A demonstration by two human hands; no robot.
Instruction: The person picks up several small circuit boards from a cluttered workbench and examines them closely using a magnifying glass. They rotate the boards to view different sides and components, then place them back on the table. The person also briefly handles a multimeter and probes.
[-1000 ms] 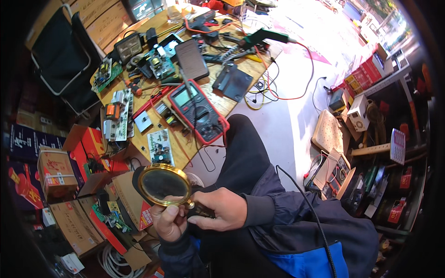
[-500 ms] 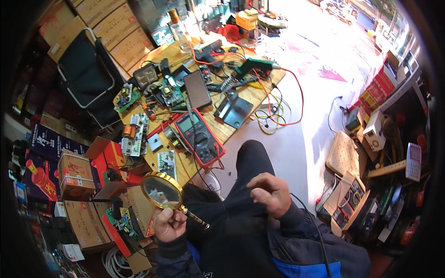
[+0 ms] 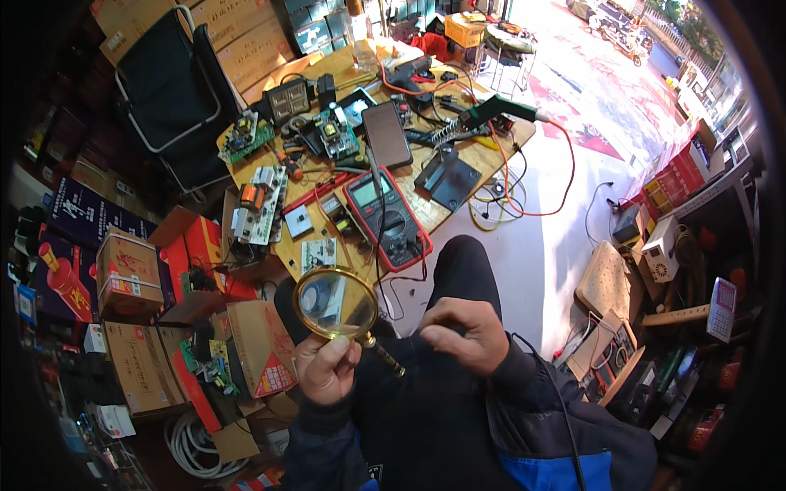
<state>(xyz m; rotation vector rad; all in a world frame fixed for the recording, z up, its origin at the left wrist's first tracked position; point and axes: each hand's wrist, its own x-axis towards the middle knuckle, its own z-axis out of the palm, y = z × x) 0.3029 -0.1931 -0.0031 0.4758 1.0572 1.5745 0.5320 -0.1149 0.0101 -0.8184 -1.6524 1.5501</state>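
Note:
My left hand (image 3: pixel 327 367) is closed on a gold-rimmed magnifying glass (image 3: pixel 376 304), gripping it by the lower rim. Its short patterned handle slants down to the right, over my lap. Through the lens a pale, blurred patch shows. To the right of the glass, my right hand (image 3: pixel 468 334) hovers above my thigh with thumb and fingers curled together; whatever they may pinch is too small or hidden to make out. Just beyond the lens, on the table's near corner, lies a small white circuit board (image 3: pixel 318 255). A red-and-grey multimeter (image 3: pixel 387 219) rests farther right.
On the wooden table (image 3: pixel 483 168) are a phone (image 3: pixel 387 135), a green soldering iron (image 3: pixel 497 109), a black stand (image 3: pixel 448 178) and several circuit boards (image 3: pixel 260 206). Cardboard boxes (image 3: pixel 131 274) crowd the left, beside a black chair (image 3: pixel 168 90). A toolbox (image 3: pixel 602 352) sits at right.
The view has shifted a little. My left hand has brought the magnifying glass rightward, nearer my right hand. The right hand's fingers have drawn closer together.

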